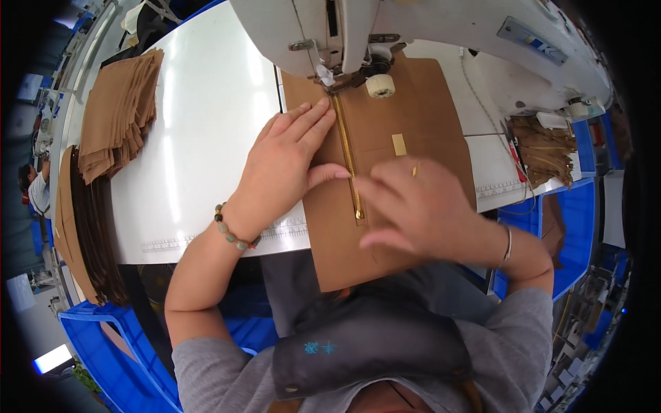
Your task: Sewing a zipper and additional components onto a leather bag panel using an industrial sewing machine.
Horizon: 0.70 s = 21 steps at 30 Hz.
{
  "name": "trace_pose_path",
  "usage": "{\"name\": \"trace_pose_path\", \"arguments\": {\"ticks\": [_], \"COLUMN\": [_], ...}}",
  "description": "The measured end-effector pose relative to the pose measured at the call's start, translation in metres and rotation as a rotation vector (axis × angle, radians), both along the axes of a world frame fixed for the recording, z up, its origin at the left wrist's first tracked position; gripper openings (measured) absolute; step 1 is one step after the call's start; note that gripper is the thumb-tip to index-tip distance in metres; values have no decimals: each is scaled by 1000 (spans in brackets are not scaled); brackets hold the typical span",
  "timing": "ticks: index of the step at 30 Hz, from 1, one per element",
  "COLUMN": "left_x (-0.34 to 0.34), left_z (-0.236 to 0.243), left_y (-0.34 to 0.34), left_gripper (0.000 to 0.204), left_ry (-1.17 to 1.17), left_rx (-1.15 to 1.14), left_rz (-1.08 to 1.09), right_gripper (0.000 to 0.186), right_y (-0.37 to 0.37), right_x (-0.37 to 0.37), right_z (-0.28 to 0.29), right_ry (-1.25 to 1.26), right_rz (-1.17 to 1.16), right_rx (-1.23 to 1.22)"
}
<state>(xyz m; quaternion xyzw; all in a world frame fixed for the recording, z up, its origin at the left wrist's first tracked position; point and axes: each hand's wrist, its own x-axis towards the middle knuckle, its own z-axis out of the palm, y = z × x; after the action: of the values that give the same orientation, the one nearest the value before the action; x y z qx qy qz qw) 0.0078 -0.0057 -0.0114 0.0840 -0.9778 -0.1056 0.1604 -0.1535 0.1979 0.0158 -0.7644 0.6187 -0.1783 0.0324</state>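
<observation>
The brown panel [383,127] lies directly beneath both of the person's hands, and its gold zipper [345,138] runs lengthwise away from the body between them. The left hand [279,155] is nearer the zipper's far half, spread flat and gripping nothing, its fingers along the left edge, while the right hand [420,206] is nearer the slider end, too blurred to tell whether it pinches anything. Just beyond the left fingertips, the zipper's far end reaches the foot of the sewing machine [441,20].
</observation>
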Motion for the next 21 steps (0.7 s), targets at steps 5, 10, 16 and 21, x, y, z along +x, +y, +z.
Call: {"name": "trace_pose_path", "arguments": {"ticks": [5, 10, 16, 21], "left_x": [7, 41, 70, 77], "left_z": [1, 19, 11, 6], "left_y": [2, 24, 56, 63], "left_gripper": [53, 34, 13, 18], "left_ry": [12, 75, 261, 325], "left_rx": [63, 138, 50, 105], "left_rz": [17, 226, 126, 42], "right_gripper": [83, 62, 44, 43], "right_y": [42, 51, 50, 48], "right_x": [44, 36, 17, 18], "right_z": [-20, -28, -12, -9], "right_ry": [196, -197, -488, -634], "right_rz": [71, 9, -22, -65], "right_rx": [-24, -46, 140, 184]}}
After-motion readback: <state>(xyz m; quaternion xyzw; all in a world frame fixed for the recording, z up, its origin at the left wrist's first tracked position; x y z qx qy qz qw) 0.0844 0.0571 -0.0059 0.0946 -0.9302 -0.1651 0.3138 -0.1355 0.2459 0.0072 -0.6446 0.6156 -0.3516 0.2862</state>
